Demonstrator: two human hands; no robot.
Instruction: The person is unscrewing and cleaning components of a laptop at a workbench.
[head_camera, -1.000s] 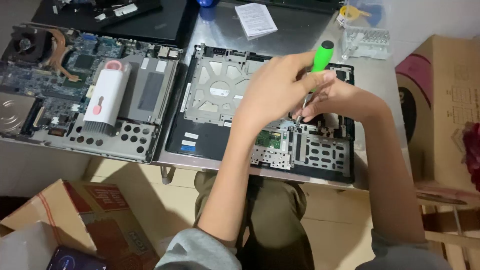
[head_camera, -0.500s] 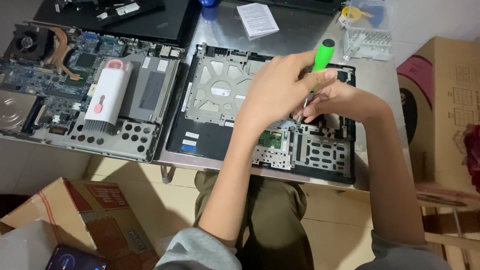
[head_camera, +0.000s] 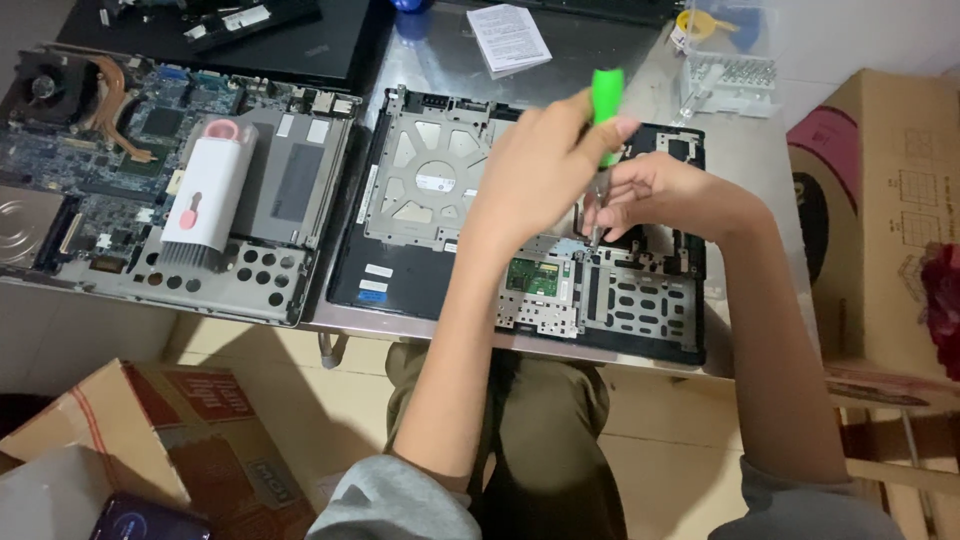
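Screwdriver (head_camera: 606, 105) work is the step in hand, as I read it: your left hand (head_camera: 545, 170) is clenched around the green handle, holding the tool nearly upright, and its thin shaft runs down to a spot near the middle of the opened laptop base (head_camera: 420, 270) lying on the desk (head_camera: 770, 150). Your right hand (head_camera: 660, 195) is curled just beside the shaft, fingertips pinched close around its lower part, seemingly steadying the tip; whether it grips the shaft itself or a small part beneath it, I cannot tell, because your fingers hide the contact point. The handle looks blurred, so the tool may be turning.

The next move, in my judgement, calls for you to keep the shaft square to the fastener and press lightly down, so the tip does not slip onto the small green circuit board (head_camera: 533, 277) just below your hands. Keep the right fingertips low on the shaft as a guide.

To your left lies a second opened laptop (head_camera: 110, 215) with its board exposed, a white and pink cleaning brush (head_camera: 207, 195) resting on it. A clear plastic box (head_camera: 728, 85) sits at the far right of the desk, well apart from your hands.
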